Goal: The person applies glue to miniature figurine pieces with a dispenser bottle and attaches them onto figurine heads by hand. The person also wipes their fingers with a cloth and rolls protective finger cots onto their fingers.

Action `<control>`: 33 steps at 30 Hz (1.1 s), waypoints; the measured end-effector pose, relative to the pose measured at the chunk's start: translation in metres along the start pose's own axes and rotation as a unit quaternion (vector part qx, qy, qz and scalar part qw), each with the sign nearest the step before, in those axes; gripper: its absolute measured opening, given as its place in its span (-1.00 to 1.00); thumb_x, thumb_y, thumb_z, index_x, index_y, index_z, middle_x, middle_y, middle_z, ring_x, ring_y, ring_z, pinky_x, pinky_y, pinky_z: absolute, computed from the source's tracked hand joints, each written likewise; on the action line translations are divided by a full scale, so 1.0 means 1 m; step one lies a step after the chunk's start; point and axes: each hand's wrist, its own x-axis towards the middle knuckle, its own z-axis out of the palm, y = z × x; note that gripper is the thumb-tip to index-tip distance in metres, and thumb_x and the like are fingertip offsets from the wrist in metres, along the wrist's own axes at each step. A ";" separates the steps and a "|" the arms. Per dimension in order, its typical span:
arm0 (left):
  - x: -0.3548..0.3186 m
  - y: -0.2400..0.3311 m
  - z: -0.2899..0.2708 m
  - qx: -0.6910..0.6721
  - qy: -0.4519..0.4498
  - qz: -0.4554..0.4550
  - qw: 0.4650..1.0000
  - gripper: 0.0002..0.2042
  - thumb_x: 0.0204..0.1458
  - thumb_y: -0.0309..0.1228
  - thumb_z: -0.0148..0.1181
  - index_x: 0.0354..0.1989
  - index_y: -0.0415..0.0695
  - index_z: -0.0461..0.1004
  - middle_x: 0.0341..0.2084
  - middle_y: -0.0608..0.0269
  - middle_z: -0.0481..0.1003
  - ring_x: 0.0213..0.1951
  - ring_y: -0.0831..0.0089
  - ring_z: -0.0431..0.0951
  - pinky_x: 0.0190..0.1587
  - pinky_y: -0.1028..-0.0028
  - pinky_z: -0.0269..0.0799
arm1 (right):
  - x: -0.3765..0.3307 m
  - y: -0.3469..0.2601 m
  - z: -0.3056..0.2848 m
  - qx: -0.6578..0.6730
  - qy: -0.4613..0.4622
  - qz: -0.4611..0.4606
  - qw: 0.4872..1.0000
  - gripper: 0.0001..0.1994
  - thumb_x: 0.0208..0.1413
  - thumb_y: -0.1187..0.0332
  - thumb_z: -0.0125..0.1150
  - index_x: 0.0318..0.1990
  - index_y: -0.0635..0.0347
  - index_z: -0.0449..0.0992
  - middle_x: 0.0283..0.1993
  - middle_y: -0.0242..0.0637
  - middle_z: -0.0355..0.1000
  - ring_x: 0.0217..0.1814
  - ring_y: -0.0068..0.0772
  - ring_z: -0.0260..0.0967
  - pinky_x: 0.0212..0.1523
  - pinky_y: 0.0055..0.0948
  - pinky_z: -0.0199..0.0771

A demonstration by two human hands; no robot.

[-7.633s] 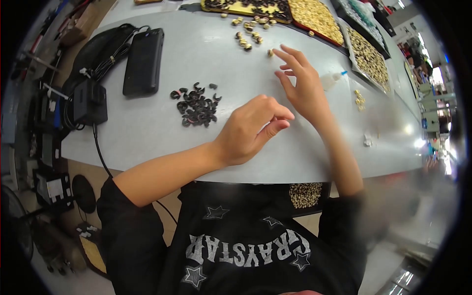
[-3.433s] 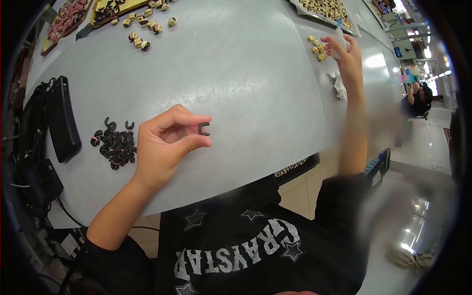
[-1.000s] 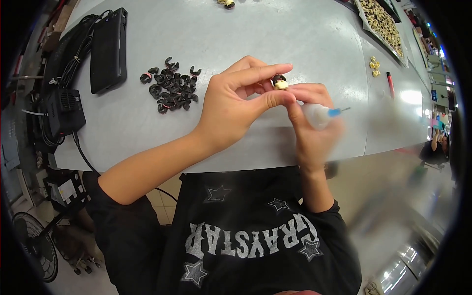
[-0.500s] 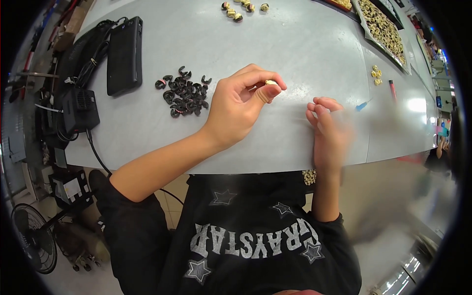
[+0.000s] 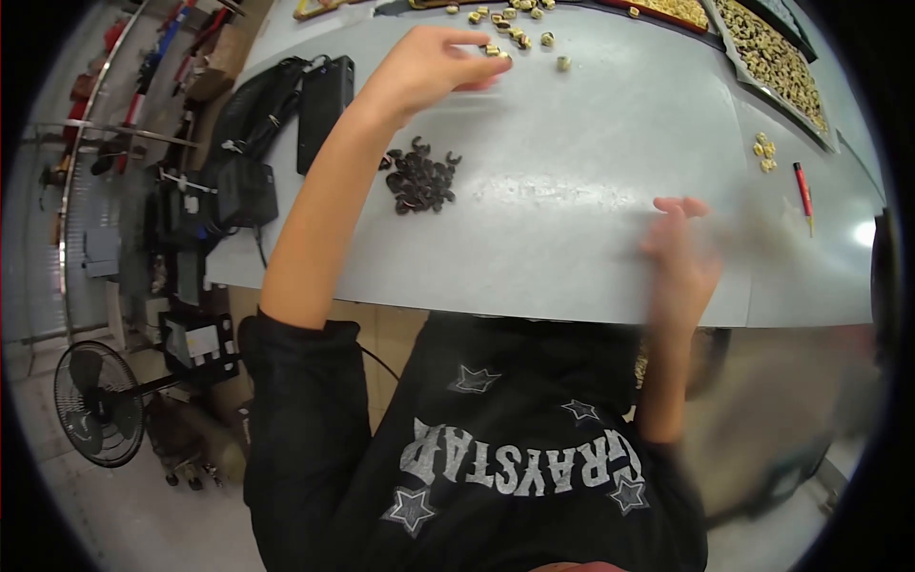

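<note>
My left hand (image 5: 434,71) is stretched out to the far side of the table, its thumb and index finger apart. Between and just beyond the fingertips lie small yellow-and-dark pieces (image 5: 522,40) in a loose cluster; none looks gripped. Beneath my left forearm's right side rests a pile of small black, curved, C-shaped pieces (image 5: 419,179). My right hand (image 5: 684,262) hovers over the near right of the table, fingers partly curled and smeared by motion. Whether anything is in it cannot be made out.
A paper-lined tray (image 5: 831,141) full of small pieces stands far right. Near it lie several yellow pieces (image 5: 764,151) and a red pen-like stick (image 5: 803,195). At left are a black box (image 5: 326,114), a black adapter (image 5: 248,191) and cables. A fan (image 5: 98,405) stands below left.
My left hand has moved away from me to the far cluster, and the pale piece it pinched no longer shows in its fingers. My right hand stays near the right side, blurred. The view has shifted.
</note>
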 end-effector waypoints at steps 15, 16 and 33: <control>-0.042 -0.043 -0.016 0.262 0.034 0.019 0.964 -0.81 -0.22 -0.47 0.29 -0.39 -0.21 0.46 -0.53 0.17 0.51 -0.46 0.34 0.52 -0.35 0.45 0.41 | 0.008 -0.004 -0.013 0.012 -0.019 0.009 1.000 -0.75 0.22 0.29 -0.03 -0.06 0.28 0.31 -0.18 -0.29 0.33 -0.33 -0.61 0.30 -0.36 -0.56 0.43; -0.045 -0.041 -0.014 0.280 0.042 0.030 0.959 -0.82 -0.21 -0.50 0.28 -0.39 -0.21 0.45 -0.56 0.18 0.49 -0.48 0.38 0.50 -0.37 0.46 0.40 | 0.011 -0.001 -0.017 0.016 -0.036 0.000 0.999 -0.74 0.22 0.30 -0.02 -0.04 0.29 0.30 -0.17 -0.30 0.33 -0.32 -0.60 0.32 -0.34 -0.55 0.46; -0.023 -0.050 0.026 -0.328 -0.055 -0.016 0.943 -0.80 0.00 -0.52 0.20 -0.18 -0.26 0.49 -0.29 0.34 0.49 -0.25 0.64 0.43 -0.14 0.67 0.31 | 0.085 -0.069 -0.180 -0.540 0.197 -0.312 0.756 -0.81 -0.06 0.42 0.29 -0.26 0.25 0.55 -0.13 -0.25 0.44 -0.08 -0.38 0.38 -0.05 -0.46 0.32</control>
